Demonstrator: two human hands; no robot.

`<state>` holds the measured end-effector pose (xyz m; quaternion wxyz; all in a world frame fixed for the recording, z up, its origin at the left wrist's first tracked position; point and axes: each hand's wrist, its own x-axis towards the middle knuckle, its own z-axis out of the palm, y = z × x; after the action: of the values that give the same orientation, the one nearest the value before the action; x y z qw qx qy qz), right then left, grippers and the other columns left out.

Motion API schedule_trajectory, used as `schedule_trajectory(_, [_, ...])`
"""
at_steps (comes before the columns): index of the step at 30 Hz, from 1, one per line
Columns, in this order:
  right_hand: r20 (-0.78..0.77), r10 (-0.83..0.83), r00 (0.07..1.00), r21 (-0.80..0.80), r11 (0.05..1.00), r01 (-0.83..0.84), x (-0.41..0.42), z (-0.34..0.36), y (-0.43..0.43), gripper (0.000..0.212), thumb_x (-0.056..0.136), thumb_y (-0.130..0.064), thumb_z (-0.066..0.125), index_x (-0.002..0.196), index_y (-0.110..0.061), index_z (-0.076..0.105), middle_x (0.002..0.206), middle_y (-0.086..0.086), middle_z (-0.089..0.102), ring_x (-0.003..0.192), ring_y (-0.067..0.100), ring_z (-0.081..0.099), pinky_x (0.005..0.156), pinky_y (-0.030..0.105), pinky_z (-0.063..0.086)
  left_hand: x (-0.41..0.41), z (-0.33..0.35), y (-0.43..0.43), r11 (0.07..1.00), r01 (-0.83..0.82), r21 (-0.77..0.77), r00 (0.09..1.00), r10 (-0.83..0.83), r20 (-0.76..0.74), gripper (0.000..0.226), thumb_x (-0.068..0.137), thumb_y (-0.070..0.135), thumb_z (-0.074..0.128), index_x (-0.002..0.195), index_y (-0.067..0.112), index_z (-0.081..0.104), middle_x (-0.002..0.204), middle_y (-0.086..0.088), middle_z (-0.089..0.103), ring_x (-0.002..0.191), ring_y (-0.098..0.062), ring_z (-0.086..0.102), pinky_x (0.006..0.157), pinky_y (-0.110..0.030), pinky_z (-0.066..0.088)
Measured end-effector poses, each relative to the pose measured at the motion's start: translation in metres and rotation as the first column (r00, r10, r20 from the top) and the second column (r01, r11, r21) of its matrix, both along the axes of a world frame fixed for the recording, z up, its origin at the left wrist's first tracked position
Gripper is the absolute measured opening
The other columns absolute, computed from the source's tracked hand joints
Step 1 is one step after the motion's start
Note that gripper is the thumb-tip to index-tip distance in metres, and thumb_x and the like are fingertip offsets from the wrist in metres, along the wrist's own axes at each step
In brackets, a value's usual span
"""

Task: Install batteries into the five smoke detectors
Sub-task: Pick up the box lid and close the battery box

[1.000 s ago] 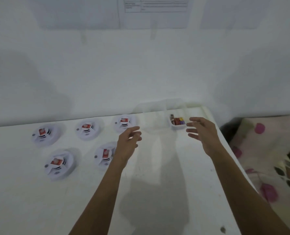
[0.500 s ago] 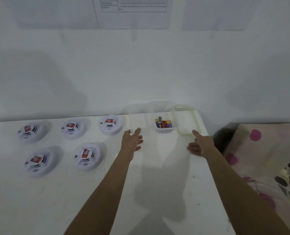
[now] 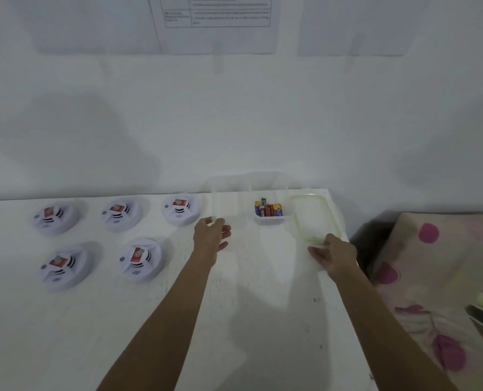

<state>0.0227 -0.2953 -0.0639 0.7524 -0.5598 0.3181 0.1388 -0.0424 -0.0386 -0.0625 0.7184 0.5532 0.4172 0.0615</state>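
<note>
We see five round white plastic smoke detectors with red labels point(image 3: 140, 259) lying on the white surface point(image 3: 234, 320) in the left half of the frame. Three form a back row near the wall and two sit in front of them, all apart from each other.

Right of centre stands a clear rectangular plastic container point(image 3: 229, 198) against the wall. Inside it, at its right end, a small white tray point(image 3: 271, 220) holds the purple, red and yellow cylindrical batteries point(image 3: 268, 209) standing upright. Just to the right of the container, a clear rectangular lid with a pale green rim point(image 3: 313, 218) lies flat near the surface's right edge.

The left grip point(image 3: 212, 235) is at the container's near left corner, released, with its fingers loosely spread. We cannot tell whether they touch the wall of the container. The right grip point(image 3: 333, 256) is at the lid's near edge, also released, its fingers fairly straight and pointing towards frame left, its thumb at the rim.

A printed paper sheet point(image 3: 217, 12) hangs on the wall at top centre. A pale cloth with pink spots point(image 3: 437, 263) fills the lower right of the frame.
</note>
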Motion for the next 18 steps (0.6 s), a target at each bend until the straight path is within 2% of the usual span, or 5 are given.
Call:
schedule_trajectory(2, [-0.002,0.001,1.000,0.044,0.999,-0.001,-0.005,0.000,-0.002,0.009,0.085,0.003,0.050,0.093,0.000,0.051,0.093,0.015,0.055,0.073,0.033,0.062,0.050,0.031,0.056,0.001,0.000,0.000,1.000,-0.024,0.007,1.000,0.024,0.008,0.035,0.092,0.019,0.057,0.125,0.009,0.050,0.090,-0.006,0.070,0.083,-0.019,0.068,0.070,-0.031,0.054])
schedule_trajectory(7, [0.077,0.008,0.997,0.130,0.991,-0.018,-0.016,0.005,-0.010,0.026,0.090,-0.001,0.048,0.115,-0.003,0.049,0.096,0.015,0.065,0.077,0.032,0.063,0.057,0.032,0.057,-0.006,0.000,-0.001,0.994,-0.092,0.062,0.996,0.091,0.025,0.031,0.091,0.016,0.056,0.120,0.005,0.053,0.085,-0.008,0.070,0.076,-0.018,0.067,0.071,-0.032,0.056])
schedule_trajectory(11, [0.152,0.012,0.988,0.161,0.986,-0.037,-0.027,0.010,-0.015,0.016,0.093,-0.004,0.045,0.105,-0.013,0.045,0.106,0.015,0.070,0.081,0.032,0.063,0.065,0.035,0.054,-0.027,0.002,0.002,0.987,-0.108,0.118,0.994,0.105,0.029,0.029,0.091,0.016,0.055,0.116,0.004,0.056,0.084,-0.008,0.070,0.074,-0.017,0.065,0.069,-0.031,0.056])
schedule_trajectory(14, [0.246,0.053,0.968,0.131,0.988,-0.088,-0.039,0.018,-0.013,0.021,0.090,0.001,0.047,0.097,-0.019,0.043,0.106,0.012,0.071,0.082,0.033,0.064,0.071,0.037,0.054,-0.054,0.006,0.005,0.972,-0.095,0.216,0.995,0.091,0.027,0.022,0.093,0.019,0.053,0.110,0.006,0.059,0.081,-0.006,0.068,0.073,-0.016,0.064,0.066,-0.028,0.055])
schedule_trajectory(18, [0.351,0.137,0.926,0.091,0.979,-0.180,-0.058,0.026,-0.006,0.016,0.092,-0.003,0.053,0.101,-0.016,0.050,0.111,0.012,0.070,0.095,0.032,0.065,0.078,0.039,0.054,-0.092,0.007,0.012,0.931,-0.006,0.366,1.000,-0.003,0.022,0.022,0.095,0.025,0.052,0.097,0.007,0.063,0.074,-0.005,0.065,0.068,-0.015,0.060,0.063,-0.025,0.051])
